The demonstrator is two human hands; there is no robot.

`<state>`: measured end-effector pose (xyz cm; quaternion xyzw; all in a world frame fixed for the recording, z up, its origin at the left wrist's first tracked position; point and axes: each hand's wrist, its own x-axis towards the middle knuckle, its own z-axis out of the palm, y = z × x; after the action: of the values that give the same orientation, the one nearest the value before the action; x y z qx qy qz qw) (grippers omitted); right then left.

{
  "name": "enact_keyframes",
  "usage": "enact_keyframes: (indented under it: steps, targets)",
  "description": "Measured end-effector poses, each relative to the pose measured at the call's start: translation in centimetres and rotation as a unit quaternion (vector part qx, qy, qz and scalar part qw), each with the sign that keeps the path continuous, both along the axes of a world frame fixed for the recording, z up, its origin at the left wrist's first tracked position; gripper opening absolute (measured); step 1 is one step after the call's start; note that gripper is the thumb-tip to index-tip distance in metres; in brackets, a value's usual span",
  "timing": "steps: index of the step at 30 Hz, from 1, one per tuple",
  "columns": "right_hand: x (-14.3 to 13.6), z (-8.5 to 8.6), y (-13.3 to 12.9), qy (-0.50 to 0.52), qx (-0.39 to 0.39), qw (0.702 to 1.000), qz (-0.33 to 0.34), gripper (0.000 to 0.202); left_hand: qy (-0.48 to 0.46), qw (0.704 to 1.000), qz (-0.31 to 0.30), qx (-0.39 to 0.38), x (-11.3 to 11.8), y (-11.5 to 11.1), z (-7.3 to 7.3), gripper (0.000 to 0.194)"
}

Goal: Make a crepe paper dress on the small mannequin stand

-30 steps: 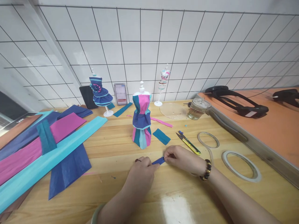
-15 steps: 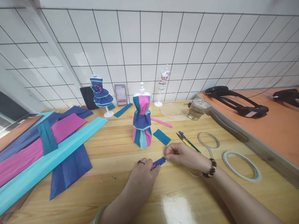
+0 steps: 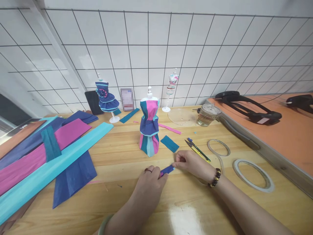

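My left hand (image 3: 150,182) is closed on one end of a small folded blue strip (image 3: 167,170) with a bit of pink, low over the table. The fingers of my right hand (image 3: 188,161) are pinched together at the strip's other end, where a light blue edge shows. Just beyond my hands lies a teal rectangle (image 3: 169,144). A small dress form (image 3: 149,122) in a pink, teal and blue dress stands upright behind them. Yellow and green snips (image 3: 199,150) lie past my right hand.
Crepe paper strips (image 3: 58,155) spread across the left side. Two more dress forms (image 3: 107,96) (image 3: 172,86) stand near the wall. A lidded glass (image 3: 208,115) and two tape rolls (image 3: 254,175) are on the right, beside an orange surface (image 3: 269,130) bearing black devices.
My right hand has shifted slightly, its fingertips now at the strip's end. The view has moved a little. My left hand stays on the strip.
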<state>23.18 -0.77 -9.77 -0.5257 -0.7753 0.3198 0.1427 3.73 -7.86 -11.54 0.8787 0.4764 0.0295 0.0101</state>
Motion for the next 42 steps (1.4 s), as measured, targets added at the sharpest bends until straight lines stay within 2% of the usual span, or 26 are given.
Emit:
enact_keyframes:
  steps: [2,4,8,10,15,17,20,22,27,34,42]
  targets:
    - [0.2,0.5,0.0,0.03,-0.014,0.999,-0.013,0.028,-0.003,1.0,0.002,0.006,0.0,-0.1,-0.1,0.031]
    - [-0.1,1.4,-0.5,0.055,-0.031,0.998,0.002,0.028,-0.004,1.0,0.005,0.005,0.0,-0.1,0.0,0.03]
    - [-1.4,2.9,-2.3,0.055,-0.044,0.99,0.122,0.02,-0.016,1.0,0.011,-0.02,0.0,0.1,0.4,0.03]
    - [-2.0,2.9,-2.8,0.036,-0.012,0.987,0.156,0.021,-0.023,0.999,0.016,-0.038,0.0,0.2,0.5,0.028]
    - [-2.2,2.0,-2.6,0.028,0.025,0.983,0.178,0.027,-0.075,0.992,0.02,-0.097,-0.6,0.4,1.2,0.028]
    - [-2.3,1.8,-2.4,0.02,0.026,0.984,0.172,0.027,-0.124,0.984,0.022,-0.123,-1.2,0.5,1.8,0.025]
    - [-2.6,1.5,-2.4,0.005,0.028,0.991,0.134,0.025,-0.174,0.969,0.046,-0.169,-2.4,0.7,2.6,0.01]
    - [-2.9,1.3,-2.6,-0.008,0.031,0.994,0.102,0.021,-0.169,0.963,0.071,-0.196,-3.2,0.7,3.0,0.004]
    - [-3.4,0.7,-2.9,-0.044,0.058,0.996,0.056,0.016,-0.141,0.959,0.099,-0.224,-4.5,0.4,3.5,0.008]
    - [-3.5,0.6,-3.0,-0.057,0.069,0.995,0.052,0.015,-0.146,0.953,0.119,-0.238,-4.9,0.5,4.0,0.015]
    - [-3.7,0.9,-3.3,-0.093,0.091,0.989,0.073,0.015,-0.15,0.932,0.195,-0.267,-5.0,0.4,3.7,0.012]
